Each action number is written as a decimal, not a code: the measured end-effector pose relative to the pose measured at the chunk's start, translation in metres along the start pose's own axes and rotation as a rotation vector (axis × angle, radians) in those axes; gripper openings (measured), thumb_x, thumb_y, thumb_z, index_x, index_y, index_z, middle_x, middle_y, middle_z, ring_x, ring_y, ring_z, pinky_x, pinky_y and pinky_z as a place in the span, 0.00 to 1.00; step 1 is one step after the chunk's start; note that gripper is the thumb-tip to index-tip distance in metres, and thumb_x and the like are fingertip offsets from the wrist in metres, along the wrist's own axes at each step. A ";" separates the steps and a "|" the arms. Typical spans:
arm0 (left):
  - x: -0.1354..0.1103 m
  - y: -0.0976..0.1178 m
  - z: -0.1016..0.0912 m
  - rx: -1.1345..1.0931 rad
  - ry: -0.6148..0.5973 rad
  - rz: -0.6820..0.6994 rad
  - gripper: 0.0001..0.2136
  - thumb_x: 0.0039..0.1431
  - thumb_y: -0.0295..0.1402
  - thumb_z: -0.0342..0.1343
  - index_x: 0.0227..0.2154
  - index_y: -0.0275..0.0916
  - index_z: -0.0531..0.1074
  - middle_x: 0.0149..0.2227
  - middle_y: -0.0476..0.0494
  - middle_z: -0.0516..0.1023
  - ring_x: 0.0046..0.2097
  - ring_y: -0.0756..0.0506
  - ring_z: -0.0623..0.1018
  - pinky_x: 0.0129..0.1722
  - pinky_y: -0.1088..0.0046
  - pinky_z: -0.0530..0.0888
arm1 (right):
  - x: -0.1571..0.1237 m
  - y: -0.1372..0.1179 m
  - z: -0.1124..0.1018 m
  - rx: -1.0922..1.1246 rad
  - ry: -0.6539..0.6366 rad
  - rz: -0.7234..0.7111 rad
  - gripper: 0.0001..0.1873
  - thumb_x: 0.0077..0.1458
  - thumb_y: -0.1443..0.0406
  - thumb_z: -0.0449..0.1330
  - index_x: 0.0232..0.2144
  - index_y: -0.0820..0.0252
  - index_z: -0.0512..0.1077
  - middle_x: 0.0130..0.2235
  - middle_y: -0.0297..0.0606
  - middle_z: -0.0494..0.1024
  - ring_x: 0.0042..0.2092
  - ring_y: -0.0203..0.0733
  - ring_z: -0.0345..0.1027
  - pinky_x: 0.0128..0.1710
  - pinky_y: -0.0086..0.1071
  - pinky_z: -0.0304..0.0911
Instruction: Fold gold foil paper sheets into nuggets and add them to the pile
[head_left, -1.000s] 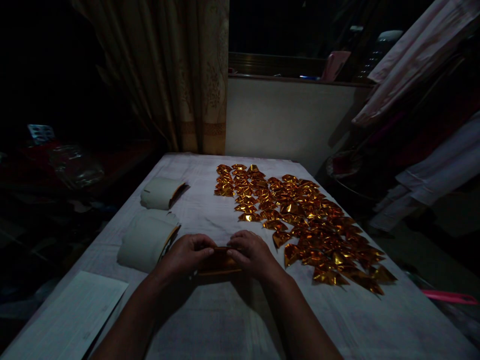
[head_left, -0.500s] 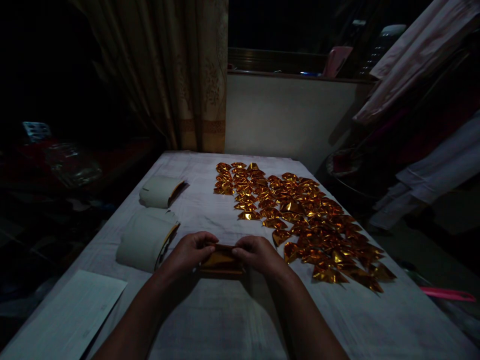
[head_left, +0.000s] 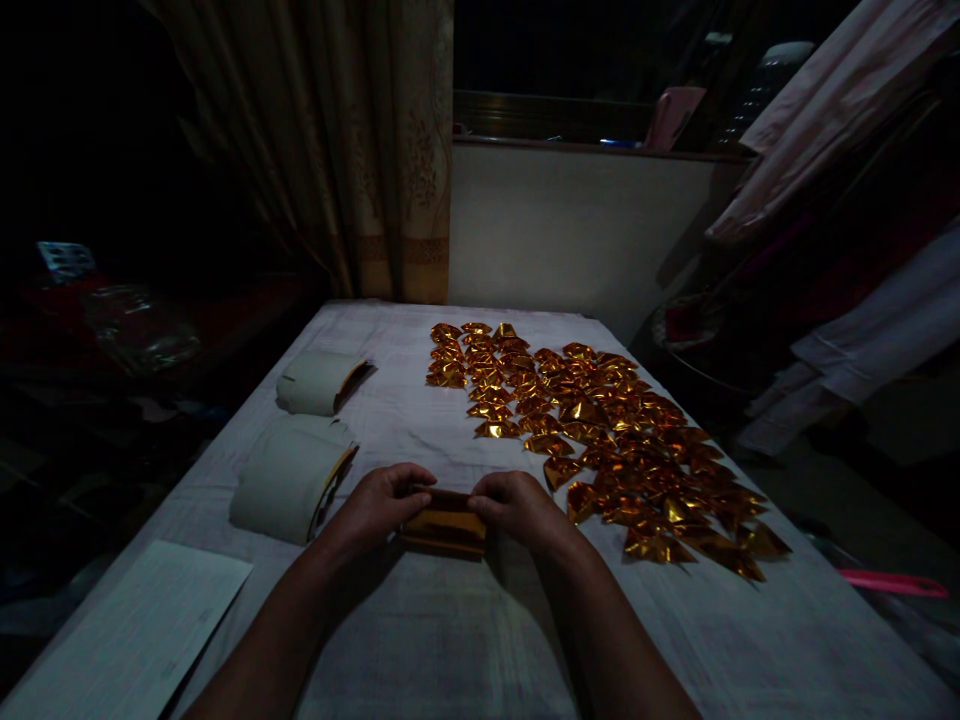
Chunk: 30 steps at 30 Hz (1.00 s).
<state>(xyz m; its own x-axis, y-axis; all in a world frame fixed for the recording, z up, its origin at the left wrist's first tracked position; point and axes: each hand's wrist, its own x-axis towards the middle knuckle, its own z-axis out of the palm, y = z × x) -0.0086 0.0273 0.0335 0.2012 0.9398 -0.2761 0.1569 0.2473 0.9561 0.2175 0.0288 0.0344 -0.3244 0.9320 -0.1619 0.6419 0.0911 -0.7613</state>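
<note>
Between my two hands is a sheet of gold foil paper [head_left: 444, 528], partly folded over, just above the cloth-covered table. My left hand [head_left: 391, 500] pinches its left upper edge between thumb and fingers. At the right upper edge, my right hand [head_left: 508, 505] pinches it the same way. Many folded gold foil pieces [head_left: 577, 412] lie in rows and a heap beyond and to the right of my right hand. Left of my left hand rests a curved stack of pale-backed paper [head_left: 289, 478] with gold showing at its edge; a second such stack [head_left: 319, 382] lies behind it.
A flat pale sheet or pad [head_left: 142, 625] lies at the table's near left. The table [head_left: 420, 650] has a light checked cloth. Behind it hang a curtain [head_left: 390, 150] and a wall with a ledge holding a pink jug [head_left: 673, 118]. Clothes [head_left: 877, 320] hang at the right.
The foil paper's near part has tilted slightly, showing more of its shiny gold face. Both hands keep their pinch in nearly the same place.
</note>
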 end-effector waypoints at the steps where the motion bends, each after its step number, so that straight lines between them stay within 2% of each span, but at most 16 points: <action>1: 0.000 0.000 0.000 0.010 -0.004 -0.002 0.19 0.38 0.39 0.67 0.35 0.36 0.78 0.32 0.42 0.80 0.33 0.44 0.77 0.31 0.71 0.70 | 0.000 0.000 0.000 -0.012 0.002 -0.002 0.09 0.54 0.64 0.61 0.30 0.60 0.81 0.28 0.35 0.80 0.32 0.38 0.70 0.30 0.27 0.56; 6: 0.000 -0.001 0.000 0.136 0.022 0.048 0.16 0.45 0.43 0.63 0.34 0.36 0.78 0.31 0.41 0.80 0.33 0.44 0.77 0.32 0.70 0.70 | -0.001 0.002 -0.001 -0.067 0.006 -0.036 0.11 0.57 0.63 0.58 0.31 0.58 0.81 0.28 0.35 0.80 0.31 0.38 0.70 0.30 0.27 0.56; 11: 0.002 0.000 0.000 0.325 0.066 0.071 0.14 0.47 0.44 0.58 0.26 0.37 0.77 0.25 0.45 0.77 0.31 0.44 0.74 0.30 0.71 0.66 | 0.000 0.003 -0.002 -0.084 0.006 -0.012 0.10 0.56 0.64 0.58 0.31 0.58 0.81 0.29 0.35 0.80 0.32 0.38 0.71 0.30 0.27 0.55; 21: 0.004 -0.001 0.003 0.329 0.106 0.067 0.11 0.45 0.43 0.58 0.22 0.40 0.74 0.24 0.47 0.76 0.30 0.44 0.73 0.32 0.70 0.66 | 0.004 0.012 0.001 -0.061 0.016 0.006 0.09 0.55 0.64 0.60 0.33 0.57 0.82 0.31 0.35 0.81 0.35 0.39 0.72 0.33 0.28 0.58; 30: 0.006 -0.005 0.001 0.277 0.086 0.042 0.13 0.44 0.44 0.60 0.24 0.38 0.74 0.24 0.47 0.74 0.28 0.46 0.72 0.31 0.71 0.66 | 0.005 0.018 0.002 0.046 0.021 0.041 0.09 0.55 0.62 0.62 0.31 0.59 0.81 0.28 0.34 0.80 0.32 0.37 0.70 0.30 0.27 0.58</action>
<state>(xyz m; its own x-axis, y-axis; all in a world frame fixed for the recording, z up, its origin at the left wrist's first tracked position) -0.0071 0.0309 0.0266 0.1324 0.9673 -0.2162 0.4104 0.1450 0.9003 0.2261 0.0345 0.0184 -0.2832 0.9419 -0.1805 0.6213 0.0368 -0.7827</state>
